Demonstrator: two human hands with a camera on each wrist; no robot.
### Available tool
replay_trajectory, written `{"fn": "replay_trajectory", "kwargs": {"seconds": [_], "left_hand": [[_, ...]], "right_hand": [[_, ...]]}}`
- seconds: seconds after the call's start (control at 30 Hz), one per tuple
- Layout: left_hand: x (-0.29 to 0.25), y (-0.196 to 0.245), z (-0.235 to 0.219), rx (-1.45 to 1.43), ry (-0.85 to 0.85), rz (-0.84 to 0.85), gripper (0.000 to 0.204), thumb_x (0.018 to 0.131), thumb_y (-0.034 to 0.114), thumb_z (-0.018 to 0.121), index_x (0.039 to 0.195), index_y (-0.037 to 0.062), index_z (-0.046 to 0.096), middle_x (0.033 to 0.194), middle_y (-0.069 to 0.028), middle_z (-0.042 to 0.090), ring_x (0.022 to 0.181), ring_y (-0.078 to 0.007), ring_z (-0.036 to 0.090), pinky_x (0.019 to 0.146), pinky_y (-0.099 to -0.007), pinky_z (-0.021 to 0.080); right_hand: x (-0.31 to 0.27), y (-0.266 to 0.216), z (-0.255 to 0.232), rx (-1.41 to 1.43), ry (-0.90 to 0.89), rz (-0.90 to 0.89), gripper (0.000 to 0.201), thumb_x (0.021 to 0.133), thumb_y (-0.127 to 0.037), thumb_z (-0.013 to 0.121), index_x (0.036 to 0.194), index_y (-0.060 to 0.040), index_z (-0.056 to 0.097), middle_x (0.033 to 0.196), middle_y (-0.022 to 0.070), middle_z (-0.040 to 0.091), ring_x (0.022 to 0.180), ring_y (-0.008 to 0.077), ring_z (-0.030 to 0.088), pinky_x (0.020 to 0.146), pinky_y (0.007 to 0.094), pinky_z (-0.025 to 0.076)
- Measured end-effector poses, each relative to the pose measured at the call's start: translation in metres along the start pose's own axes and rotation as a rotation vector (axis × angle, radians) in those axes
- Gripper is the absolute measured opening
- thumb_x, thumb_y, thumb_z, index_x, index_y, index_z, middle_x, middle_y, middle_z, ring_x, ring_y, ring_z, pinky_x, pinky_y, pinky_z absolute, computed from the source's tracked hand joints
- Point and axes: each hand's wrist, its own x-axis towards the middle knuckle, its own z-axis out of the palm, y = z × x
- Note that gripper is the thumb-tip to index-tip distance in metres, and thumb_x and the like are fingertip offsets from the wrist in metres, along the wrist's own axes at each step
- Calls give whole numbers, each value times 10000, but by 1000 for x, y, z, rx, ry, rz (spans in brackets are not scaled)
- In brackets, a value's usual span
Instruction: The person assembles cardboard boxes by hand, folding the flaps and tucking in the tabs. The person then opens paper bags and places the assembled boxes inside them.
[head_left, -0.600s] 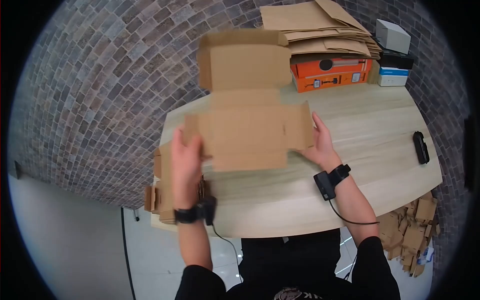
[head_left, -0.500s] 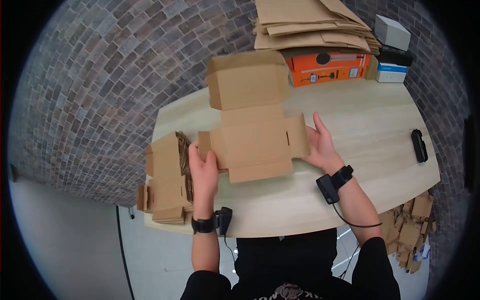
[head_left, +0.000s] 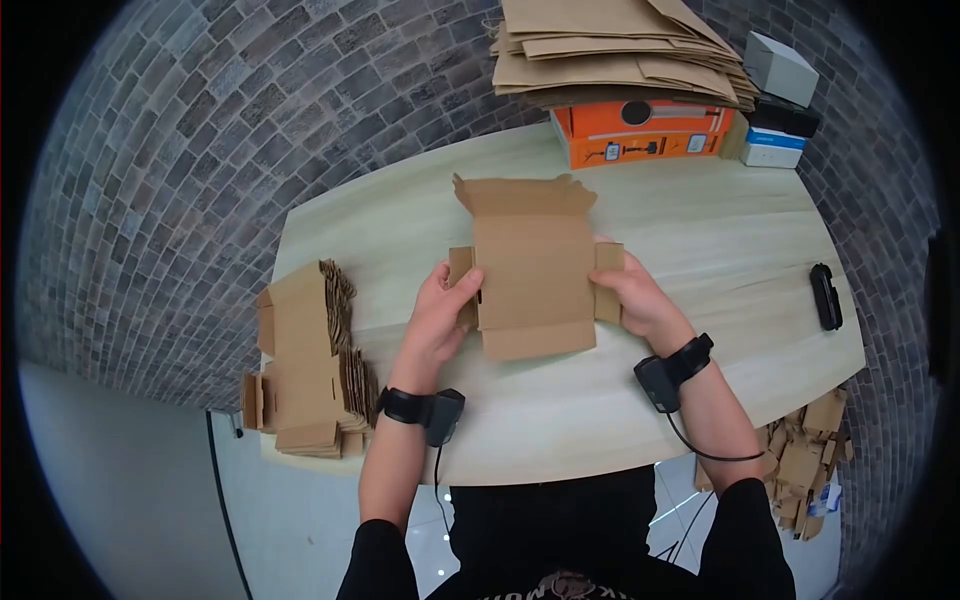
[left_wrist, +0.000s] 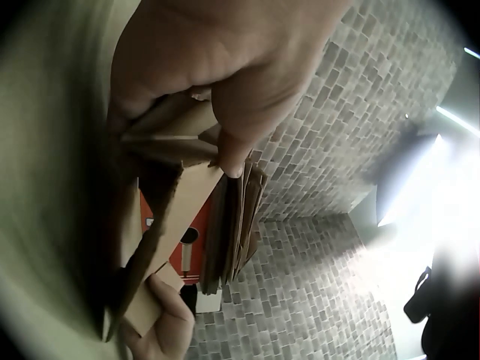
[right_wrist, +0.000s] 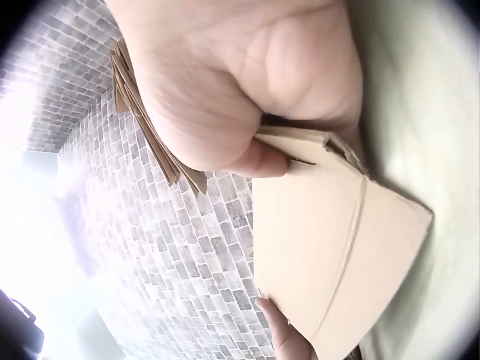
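Note:
A brown cardboard piece (head_left: 535,265) with creased panels is held over the middle of the table in the head view. The left hand (head_left: 440,310) pinches its left side flap, thumb on top. On the opposite side flap, the right hand (head_left: 640,295) grips with its thumb on top and fingers beneath. In the left wrist view the left hand (left_wrist: 217,67) holds the folded cardboard edge. The right wrist view shows the right hand (right_wrist: 247,82) with its thumb on the cardboard (right_wrist: 307,240); most of its fingers are hidden.
Stacked flattened cardboard boxes (head_left: 305,350) lie at the table's left. At the back stand an orange box (head_left: 640,145) under brown paper sheets (head_left: 610,50), and small boxes (head_left: 775,145). A black object (head_left: 826,297) lies at the right. Cardboard pieces (head_left: 800,460) lie beyond the front right edge.
The far panel of the cardboard has folded over towards the person, covering the middle panel. The left hand has moved right relative to the table, and both hands now have thumbs at the folded sides.

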Motion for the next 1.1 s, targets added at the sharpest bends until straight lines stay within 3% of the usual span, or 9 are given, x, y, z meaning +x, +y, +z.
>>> {"fn": "replay_trajectory", "kwargs": {"seconds": [0.1,0.23,0.3,0.53,0.63,0.8,0.83,0.9,1.1], "left_hand": [[12,5,-11,56,-143,-65,523,986,248,616,1378,44,336,1244,-118,586,1137,-211,603,911,-383,545],[7,5,7,60,-101,4,587,991,367,593,1378,17,325,1235,-117,583,1110,-217,620,882,-422,561],[8,-3,2,188,-128,-9,750,946,555,565,1387,4,310,1237,-117,576,1082,-219,635,843,-432,578],[9,-12,-18,259,-204,58,952,809,759,538,1372,15,354,1223,-104,590,1026,-190,652,800,-362,586],[12,-20,-18,86,-159,100,861,843,697,558,1336,3,431,1198,-107,616,993,-184,663,794,-348,583],[8,-25,-7,268,-88,133,370,1025,272,541,1291,15,524,1153,-104,658,1023,-195,661,788,-354,592],[5,-21,-5,267,-92,129,370,1025,272,541,1291,15,524,1153,-104,658,1023,-195,661,788,-354,592],[1,-12,-6,108,-198,-140,343,1004,143,538,1313,4,487,1219,-126,624,1020,-238,675,736,-401,634],[2,-14,-6,-71,-184,-184,395,1021,105,474,1395,24,376,1287,-151,564,1037,-276,672,732,-450,647]], "right_hand": [[0,-8,-1,27,85,12,512,931,7,483,1433,-37,394,1320,95,561,1199,197,569,1008,364,479],[3,-7,4,38,158,-17,466,940,17,458,1400,-38,408,1281,96,576,1193,191,567,1006,353,470],[5,-1,1,-55,227,-61,462,940,13,457,1397,-46,414,1281,96,577,1186,190,565,1000,347,469],[7,6,0,-138,229,-85,447,938,2,466,1383,-25,441,1283,92,578,1170,184,564,1006,331,450],[5,7,1,-166,239,-96,430,947,-17,473,1376,-15,447,1276,92,583,1171,179,562,1015,328,441],[5,6,3,-209,272,-98,414,965,-48,485,1376,-10,449,1259,86,597,1164,171,563,994,326,454],[4,6,2,-208,278,-97,414,965,-48,485,1376,-10,449,1259,86,597,1164,171,563,994,326,454],[4,5,1,-169,254,-115,429,962,-44,499,1386,-10,442,1263,88,596,1165,169,563,988,331,461],[4,9,2,-190,228,-149,496,967,-47,523,1444,-27,388,1323,77,557,1223,163,519,1047,325,413]]}}
